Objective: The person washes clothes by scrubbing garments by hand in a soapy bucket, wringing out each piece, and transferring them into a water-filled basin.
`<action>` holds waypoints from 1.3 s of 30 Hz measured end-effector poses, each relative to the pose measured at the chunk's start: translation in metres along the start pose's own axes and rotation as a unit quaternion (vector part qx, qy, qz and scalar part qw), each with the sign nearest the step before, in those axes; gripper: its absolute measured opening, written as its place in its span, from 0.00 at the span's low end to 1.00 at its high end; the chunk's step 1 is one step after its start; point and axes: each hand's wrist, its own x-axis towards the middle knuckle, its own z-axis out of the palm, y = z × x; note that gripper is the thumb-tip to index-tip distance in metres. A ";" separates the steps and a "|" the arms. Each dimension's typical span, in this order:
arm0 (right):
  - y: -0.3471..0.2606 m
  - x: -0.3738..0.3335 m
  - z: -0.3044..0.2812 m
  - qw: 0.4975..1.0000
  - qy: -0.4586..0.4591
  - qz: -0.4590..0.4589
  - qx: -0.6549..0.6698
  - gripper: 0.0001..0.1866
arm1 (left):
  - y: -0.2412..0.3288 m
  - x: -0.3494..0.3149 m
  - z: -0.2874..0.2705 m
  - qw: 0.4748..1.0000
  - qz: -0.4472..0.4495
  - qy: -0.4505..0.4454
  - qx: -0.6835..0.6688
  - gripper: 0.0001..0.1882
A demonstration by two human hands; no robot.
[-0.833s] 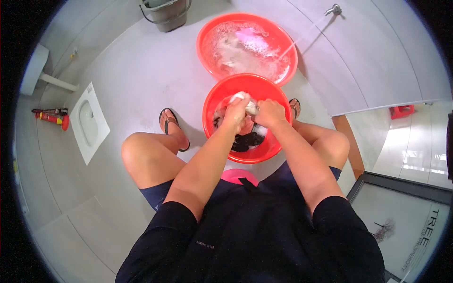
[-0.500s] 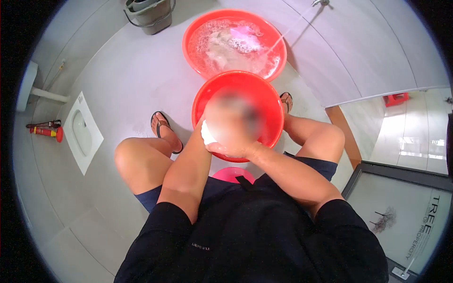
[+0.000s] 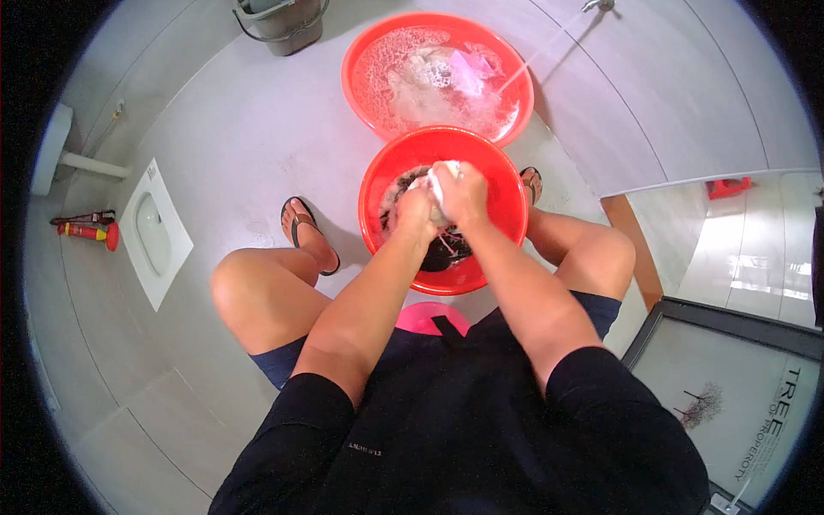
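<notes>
Both my hands are closed around a wet white cloth (image 3: 439, 190), held bunched over the nearer red basin (image 3: 508, 227). My left hand (image 3: 414, 213) grips its left side, and my right hand (image 3: 463, 193) wraps the right side a little farther up. Thin streams of water run down from the cloth below my hands. Inside the basin lies something dark (image 3: 442, 256) with foam around it; I cannot tell whether it is cloth or only dark water. My fingertips are mostly hidden by the backs of my hands.
Behind it, a larger red tub (image 3: 350, 81) holds sudsy water and a pink cloth (image 3: 470, 73), with water running in from a wall tap (image 3: 598, 5). A grey bucket (image 3: 287, 33), a squat toilet (image 3: 153, 227) and a glass door (image 3: 721, 378) stand around. A pink stool-like object (image 3: 421, 319) is beneath me.
My hands have moved from the near left of the basin to its middle, now side by side on the white cloth. Water now streams from it. The view has shifted slightly.
</notes>
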 end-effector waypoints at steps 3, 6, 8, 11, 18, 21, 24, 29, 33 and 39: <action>-0.009 0.011 0.007 0.942 0.174 -0.198 -0.208 0.21 | 0.014 0.023 -0.018 0.996 0.059 -0.062 -0.026 0.13; 0.007 0.022 -0.019 0.973 -0.016 -0.209 -0.100 0.26 | 0.026 0.019 -0.013 0.994 0.048 -0.096 -0.027 0.11; 0.013 0.014 -0.027 0.893 -0.147 -0.319 -0.282 0.30 | 0.023 0.025 -0.013 0.981 0.147 -0.124 0.030 0.09; 0.051 0.021 -0.036 0.947 -0.269 -0.146 0.096 0.32 | 0.014 -0.003 0.016 0.971 0.112 -0.178 0.113 0.10; -0.026 -0.043 -0.014 0.920 -0.155 -0.258 -0.252 0.17 | 0.020 0.048 -0.075 0.951 -0.016 -0.263 0.162 0.37; -0.024 -0.069 0.016 0.960 -0.082 -0.237 -0.125 0.20 | 0.016 -0.016 -0.029 0.503 0.233 -0.373 0.744 0.34; -0.055 -0.102 0.008 0.877 -0.124 -0.436 -0.158 0.19 | 0.023 0.005 -0.061 0.747 0.121 -0.311 0.575 0.29; -0.010 -0.027 0.007 0.989 0.074 -0.071 -0.107 0.19 | 0.004 0.024 -0.035 0.954 -0.063 -0.261 0.131 0.22; 0.004 -0.045 0.020 0.991 0.092 -0.089 0.037 0.20 | 0.007 -0.001 -0.046 0.982 0.023 -0.097 0.162 0.21; 0.015 -0.052 0.015 0.994 0.057 -0.080 -0.052 0.25 | -0.011 0.021 -0.054 0.981 0.071 -0.128 0.125 0.17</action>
